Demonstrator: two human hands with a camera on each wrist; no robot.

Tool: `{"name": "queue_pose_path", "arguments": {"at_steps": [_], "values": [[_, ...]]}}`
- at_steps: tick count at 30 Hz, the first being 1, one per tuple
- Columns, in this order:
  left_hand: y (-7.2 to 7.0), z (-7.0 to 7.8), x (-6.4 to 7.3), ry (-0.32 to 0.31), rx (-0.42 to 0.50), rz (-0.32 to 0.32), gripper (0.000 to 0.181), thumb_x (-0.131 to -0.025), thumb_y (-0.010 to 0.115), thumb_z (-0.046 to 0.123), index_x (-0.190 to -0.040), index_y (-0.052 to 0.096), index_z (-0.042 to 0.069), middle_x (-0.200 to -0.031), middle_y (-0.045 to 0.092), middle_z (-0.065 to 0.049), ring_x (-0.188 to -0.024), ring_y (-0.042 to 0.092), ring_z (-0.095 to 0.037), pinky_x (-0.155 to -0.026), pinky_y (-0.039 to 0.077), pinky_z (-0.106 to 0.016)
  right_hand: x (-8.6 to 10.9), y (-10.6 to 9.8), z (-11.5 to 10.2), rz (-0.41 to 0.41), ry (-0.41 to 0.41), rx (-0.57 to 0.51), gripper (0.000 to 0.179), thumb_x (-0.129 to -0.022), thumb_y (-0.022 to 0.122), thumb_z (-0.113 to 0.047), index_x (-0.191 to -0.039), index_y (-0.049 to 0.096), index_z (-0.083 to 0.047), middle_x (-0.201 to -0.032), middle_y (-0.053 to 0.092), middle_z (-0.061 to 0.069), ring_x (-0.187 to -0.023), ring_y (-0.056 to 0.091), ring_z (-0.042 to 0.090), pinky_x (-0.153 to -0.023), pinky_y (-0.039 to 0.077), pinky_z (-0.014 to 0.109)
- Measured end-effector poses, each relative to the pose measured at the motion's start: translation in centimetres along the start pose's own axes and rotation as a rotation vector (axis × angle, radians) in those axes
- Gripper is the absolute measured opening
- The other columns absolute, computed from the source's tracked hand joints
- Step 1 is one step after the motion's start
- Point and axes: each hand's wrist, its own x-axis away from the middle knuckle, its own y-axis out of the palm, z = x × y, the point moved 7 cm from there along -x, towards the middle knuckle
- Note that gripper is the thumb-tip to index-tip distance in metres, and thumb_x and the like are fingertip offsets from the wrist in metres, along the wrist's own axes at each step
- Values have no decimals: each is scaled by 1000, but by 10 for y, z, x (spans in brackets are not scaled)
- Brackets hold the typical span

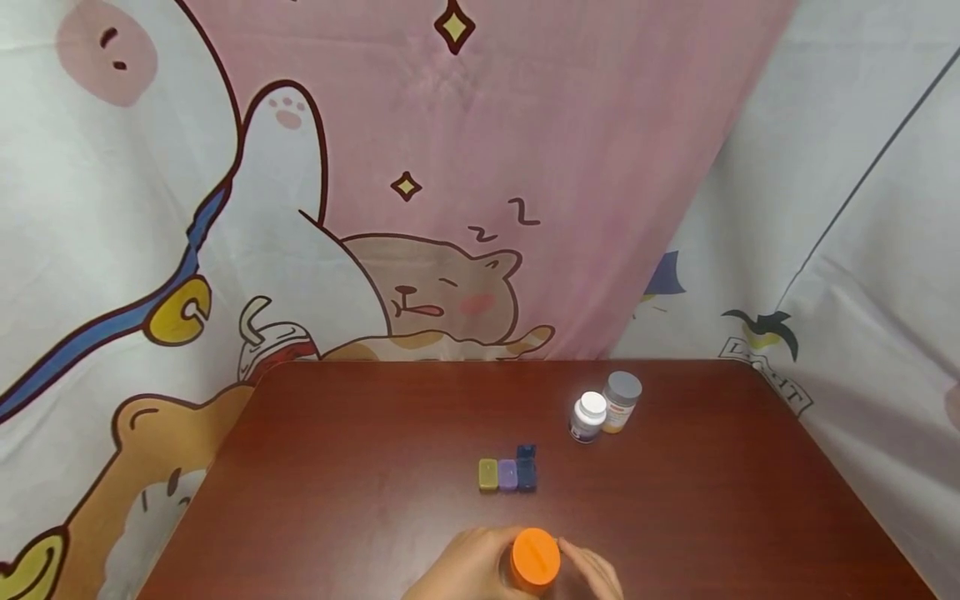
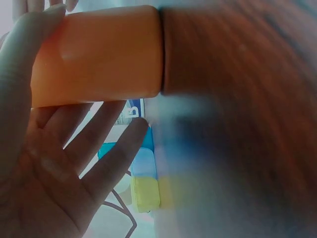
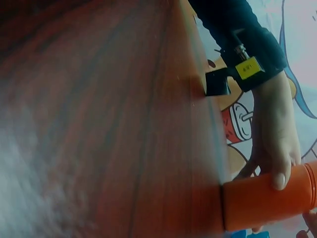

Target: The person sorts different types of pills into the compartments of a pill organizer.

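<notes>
An orange bottle (image 2: 99, 54) with an orange cap (image 1: 535, 557) stands upright on the table near its front edge. My left hand (image 1: 471, 567) holds the bottle from the left, thumb on one side and fingers reaching round the other; the right wrist view shows this left hand (image 3: 275, 134) too. On the other side, my right hand (image 1: 596, 572) is close by the cap with its fingers extended; whether they touch it I cannot tell. Just beyond lies a small pill box (image 1: 507, 474) with yellow, purple and dark blue compartments, the blue lid (image 1: 527, 451) raised.
Farther back on the right, a white bottle (image 1: 588, 417) stands beside a grey-capped bottle (image 1: 621, 402). The brown table (image 1: 360, 467) ends at a printed cloth (image 1: 600, 167) at the back and sides.
</notes>
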Motion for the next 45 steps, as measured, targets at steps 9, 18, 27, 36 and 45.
{"name": "queue_pose_path", "arguments": {"at_steps": [9, 18, 27, 36, 45], "values": [[1, 2, 1, 20, 67, -17, 44, -84, 83, 53, -123, 66, 46, -111, 70, 24, -94, 66, -1, -86, 56, -31, -2, 7, -15, 68, 192, 19, 72, -58, 91, 15, -120, 75, -17, -119, 73, -8, -111, 55, -4, -95, 36, 3], [2, -2, 0, -51, 43, -21, 44, -83, 82, 54, -123, 65, 46, -109, 69, 25, -90, 64, -2, -89, 56, -36, -14, 10, -12, -113, 145, -156, 75, -65, 94, 3, -133, 69, -16, -125, 70, -7, -115, 53, -1, -92, 46, 15], [-5, -4, -4, 68, -168, 32, 45, -80, 89, 40, -121, 71, 28, -105, 70, 23, -87, 62, 4, -84, 54, -26, -32, 29, -10, -327, 84, -713, 71, -76, 77, 22, -141, 56, 3, -133, 58, -2, -120, 57, 7, -100, 50, 23], [-9, 2, -2, 149, -274, 76, 35, -80, 90, 33, -107, 73, 20, -90, 67, 23, -78, 58, 7, -75, 51, -18, -56, 34, 4, -735, 179, -592, 55, -84, 85, -10, -136, 67, -15, -124, 59, 3, -113, 55, 17, -94, 47, 28], [-7, -6, -5, 46, -103, 13, 33, -80, 90, 33, -106, 73, 23, -89, 68, 22, -77, 59, 3, -77, 52, -21, -81, 37, -4, -980, -98, -635, 60, -81, 86, -9, -137, 65, -16, -123, 65, 1, -113, 57, 17, -95, 46, 34]]}}
